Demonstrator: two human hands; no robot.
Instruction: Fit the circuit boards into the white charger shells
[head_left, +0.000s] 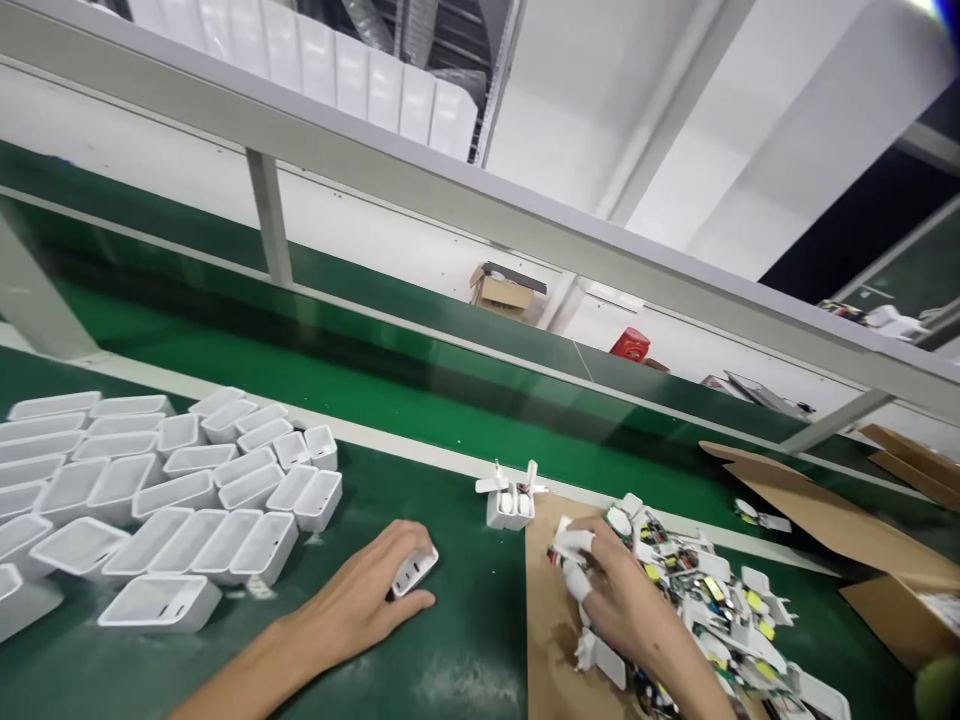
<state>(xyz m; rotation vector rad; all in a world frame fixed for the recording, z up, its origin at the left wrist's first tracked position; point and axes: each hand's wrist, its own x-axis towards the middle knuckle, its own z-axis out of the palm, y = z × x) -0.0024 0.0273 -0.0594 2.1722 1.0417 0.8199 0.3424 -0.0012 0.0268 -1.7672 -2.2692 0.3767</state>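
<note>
My left hand [367, 585] is closed around a white plastic casing [415, 572] with dark slots in its end, low over the green bench. My right hand [626, 605], with white covers on its thumb and fingertip, pinches a small white part [557, 550] with reddish and dark bits on it. Its far side is hidden by the fingers. Below that hand lies brown cardboard [551, 640]. A pile of white parts with circuit boards and yellow components [712, 590] spreads to its right. Between the hands, farther back, stand two small white casings with parts sticking out [511, 508].
Several open white casings [172, 540] cover the bench's left side. A pale ledge [420, 458] separates the bench from a green belt [360, 390]. A cardboard box [900, 610] stands at the right. A grey rail frame [450, 205] crosses above.
</note>
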